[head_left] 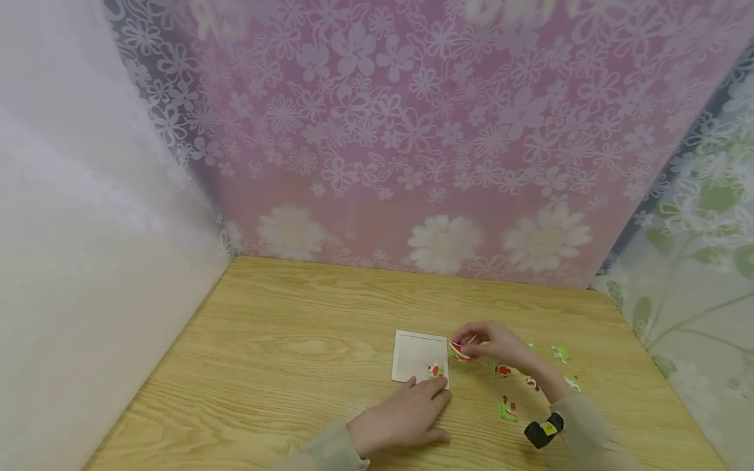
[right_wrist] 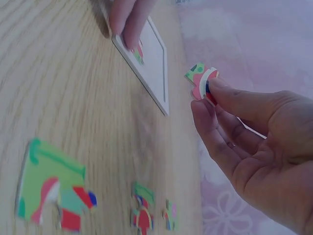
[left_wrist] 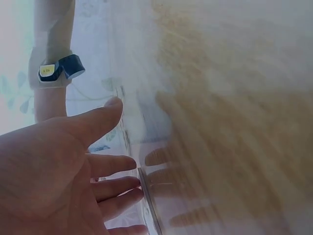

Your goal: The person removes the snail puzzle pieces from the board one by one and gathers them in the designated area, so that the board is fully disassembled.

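A white square puzzle tray [head_left: 412, 356] with a raised border lies on the wooden table. One red and green puzzle piece [head_left: 436, 371] sits in its near right corner. My left hand [head_left: 406, 412] rests at the tray's near edge, fingers extended, fingertips touching that edge by the piece. My right hand [head_left: 491, 343] pinches another puzzle piece [right_wrist: 201, 81], red, white, green and blue, between thumb and fingers. That piece is held just off the tray's right side, above the table. In the left wrist view, the left palm and fingers [left_wrist: 115, 188] show without any object gripped.
Several loose puzzle pieces lie right of the tray, among them a green and red one [head_left: 508, 409] near the front and a green one [head_left: 560, 354] farther back. A black band [head_left: 544, 430] circles the right wrist. Floral curtains [head_left: 412, 131] rise behind the table.
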`<state>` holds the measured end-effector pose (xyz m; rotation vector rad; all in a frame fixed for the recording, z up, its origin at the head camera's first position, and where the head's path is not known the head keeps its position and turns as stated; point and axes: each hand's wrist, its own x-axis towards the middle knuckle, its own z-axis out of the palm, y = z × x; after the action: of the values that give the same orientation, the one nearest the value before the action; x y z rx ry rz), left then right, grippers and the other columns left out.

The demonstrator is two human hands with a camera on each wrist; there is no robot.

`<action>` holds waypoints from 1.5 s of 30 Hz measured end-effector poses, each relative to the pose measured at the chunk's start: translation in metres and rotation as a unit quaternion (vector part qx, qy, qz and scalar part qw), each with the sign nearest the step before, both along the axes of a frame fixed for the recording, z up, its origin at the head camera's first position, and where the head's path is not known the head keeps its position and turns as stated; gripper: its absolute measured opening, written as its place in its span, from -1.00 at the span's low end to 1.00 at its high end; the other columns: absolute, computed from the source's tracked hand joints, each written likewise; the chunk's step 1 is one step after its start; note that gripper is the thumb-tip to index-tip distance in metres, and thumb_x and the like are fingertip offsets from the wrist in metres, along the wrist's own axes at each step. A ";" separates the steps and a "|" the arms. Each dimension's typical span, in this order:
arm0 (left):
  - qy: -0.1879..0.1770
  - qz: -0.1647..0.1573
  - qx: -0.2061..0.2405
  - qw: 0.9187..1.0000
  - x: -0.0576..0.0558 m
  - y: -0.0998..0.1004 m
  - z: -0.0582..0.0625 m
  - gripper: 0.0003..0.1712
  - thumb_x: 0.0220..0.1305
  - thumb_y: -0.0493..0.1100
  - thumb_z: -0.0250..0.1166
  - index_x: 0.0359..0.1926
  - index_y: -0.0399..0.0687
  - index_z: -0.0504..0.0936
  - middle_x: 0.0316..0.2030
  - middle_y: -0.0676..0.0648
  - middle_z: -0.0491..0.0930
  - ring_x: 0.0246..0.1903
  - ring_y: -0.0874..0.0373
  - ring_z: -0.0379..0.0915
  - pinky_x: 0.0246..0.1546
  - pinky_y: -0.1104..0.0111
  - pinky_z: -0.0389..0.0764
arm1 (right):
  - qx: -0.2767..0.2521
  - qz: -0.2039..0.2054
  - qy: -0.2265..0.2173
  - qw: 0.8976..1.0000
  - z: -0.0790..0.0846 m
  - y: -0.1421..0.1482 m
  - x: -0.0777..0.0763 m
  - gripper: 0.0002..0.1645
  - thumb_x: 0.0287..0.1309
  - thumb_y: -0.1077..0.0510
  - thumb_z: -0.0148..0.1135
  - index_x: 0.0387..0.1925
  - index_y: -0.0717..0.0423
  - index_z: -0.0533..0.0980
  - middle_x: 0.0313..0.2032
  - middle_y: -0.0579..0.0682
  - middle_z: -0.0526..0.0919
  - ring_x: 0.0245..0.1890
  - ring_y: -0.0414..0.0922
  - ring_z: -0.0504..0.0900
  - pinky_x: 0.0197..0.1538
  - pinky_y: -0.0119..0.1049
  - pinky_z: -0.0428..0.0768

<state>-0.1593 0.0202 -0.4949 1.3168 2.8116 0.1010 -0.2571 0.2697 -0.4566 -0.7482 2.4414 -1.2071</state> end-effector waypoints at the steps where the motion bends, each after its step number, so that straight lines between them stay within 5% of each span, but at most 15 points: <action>1: 0.001 -0.001 0.001 1.000 0.000 0.000 0.000 -0.18 0.36 0.39 0.15 0.40 -0.04 0.42 0.43 -0.05 0.32 0.38 0.11 0.30 0.28 0.09 0.46 | -0.002 0.000 -0.001 1.000 0.002 0.004 0.001 -0.70 0.35 0.18 0.29 0.06 0.18 0.63 -0.15 0.12 0.69 -0.23 -0.09 0.69 -0.19 -0.08 0.72; 7: -0.018 0.004 0.004 1.000 0.001 0.000 0.002 -0.17 0.38 0.39 0.12 0.44 -0.03 0.38 0.47 -0.04 0.28 0.45 0.07 0.19 0.32 0.05 0.42 | 0.008 -0.009 0.001 1.000 0.010 0.033 0.007 -0.63 0.39 0.13 0.26 0.14 0.21 0.61 -0.14 0.12 0.70 -0.26 -0.06 0.74 -0.17 -0.04 0.72; 20: -0.018 0.005 0.040 0.999 0.001 -0.003 -0.002 -0.28 0.38 0.30 0.22 0.40 0.07 0.41 0.37 -0.04 0.35 0.36 0.08 0.31 0.31 0.03 0.43 | 0.029 -0.031 -0.002 0.999 0.030 0.090 0.026 -0.51 0.42 0.12 0.21 0.27 0.29 0.50 -0.04 0.18 0.66 -0.21 -0.04 0.73 -0.15 -0.19 0.71; 33: -0.009 -0.002 0.036 0.999 -0.002 -0.008 -0.001 -0.31 0.44 0.29 0.14 0.44 0.09 0.41 0.46 0.04 0.31 0.42 0.10 0.25 0.31 0.02 0.42 | 0.029 -0.048 -0.044 0.997 0.004 0.128 0.045 -0.59 0.39 0.15 0.24 0.15 0.32 0.56 -0.14 0.10 0.73 -0.24 -0.08 0.72 -0.27 -0.20 0.68; 40: -0.018 0.011 0.045 0.999 -0.006 -0.017 0.000 -0.35 0.44 0.23 0.19 0.42 0.09 0.44 0.45 0.05 0.34 0.43 0.08 0.24 0.33 0.00 0.40 | 0.022 -0.013 -0.065 0.998 -0.021 0.137 0.055 -0.66 0.39 0.14 0.24 0.09 0.22 0.62 -0.17 0.01 0.74 -0.23 -0.19 0.69 -0.22 -0.29 0.67; 45: -0.011 0.014 0.053 0.998 -0.006 -0.022 -0.001 -0.37 0.43 0.22 0.22 0.39 0.07 0.47 0.42 0.04 0.37 0.42 0.05 0.27 0.32 -0.01 0.41 | -0.019 0.016 -0.083 0.996 -0.035 0.143 0.062 -0.70 0.40 0.26 0.19 0.07 0.33 0.60 -0.16 0.08 0.73 -0.24 -0.20 0.69 -0.24 -0.31 0.67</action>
<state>-0.1653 -0.0019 -0.4961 1.2887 2.8428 0.2657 -0.1953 0.4127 -0.4920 -0.6678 2.2702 -1.2540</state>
